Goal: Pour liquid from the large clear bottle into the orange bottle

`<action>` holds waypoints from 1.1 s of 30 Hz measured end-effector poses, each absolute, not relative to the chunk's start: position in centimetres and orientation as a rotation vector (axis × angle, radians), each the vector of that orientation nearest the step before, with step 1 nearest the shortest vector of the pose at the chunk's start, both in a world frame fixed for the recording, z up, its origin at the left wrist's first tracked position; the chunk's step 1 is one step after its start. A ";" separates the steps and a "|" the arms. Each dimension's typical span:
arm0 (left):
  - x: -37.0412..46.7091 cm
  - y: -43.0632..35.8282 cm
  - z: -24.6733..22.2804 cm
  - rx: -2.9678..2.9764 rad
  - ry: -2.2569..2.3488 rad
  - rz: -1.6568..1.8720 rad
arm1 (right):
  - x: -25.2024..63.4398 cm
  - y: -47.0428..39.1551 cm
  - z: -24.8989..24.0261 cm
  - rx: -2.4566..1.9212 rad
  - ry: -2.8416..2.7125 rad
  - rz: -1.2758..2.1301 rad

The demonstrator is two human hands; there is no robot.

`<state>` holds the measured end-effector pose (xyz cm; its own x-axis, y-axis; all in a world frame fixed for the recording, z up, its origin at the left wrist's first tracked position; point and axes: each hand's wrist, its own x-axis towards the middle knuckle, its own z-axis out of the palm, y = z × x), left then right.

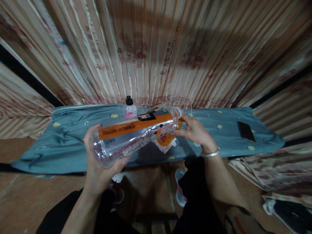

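Note:
A large clear plastic bottle (136, 131) with an orange and grey label is held tilted between my hands, its base to the left and its neck to the upper right. Around the base curl the fingers and thumb of my left hand (99, 165). My right hand (195, 130) closes on the neck end, its fingertips partly hidden by the bottle. No liquid shows inside it. Beneath the neck, an orange item on a white wrapper or paper (167, 143) lies on the cloth, partly covered by the bottle.
A blue-green cloth (65, 139) with yellow motifs covers the low bench. At its back stands a small black-capped bottle (130, 109) with a pink label. A dark phone (246, 131) lies on the right. Behind hangs a patterned curtain (156, 48).

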<state>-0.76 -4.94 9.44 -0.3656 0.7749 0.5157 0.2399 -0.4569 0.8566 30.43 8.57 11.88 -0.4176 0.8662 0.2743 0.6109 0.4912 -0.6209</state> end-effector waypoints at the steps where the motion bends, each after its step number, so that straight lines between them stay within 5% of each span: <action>1: -0.7 -4.9 9.4 1.476 1.348 1.884 | 30.4 8.6 11.9 -1.210 -2.166 0.585; 33: -1.0 -5.0 9.1 1.463 1.350 1.854 | 30.5 8.7 11.8 -1.205 -2.168 0.570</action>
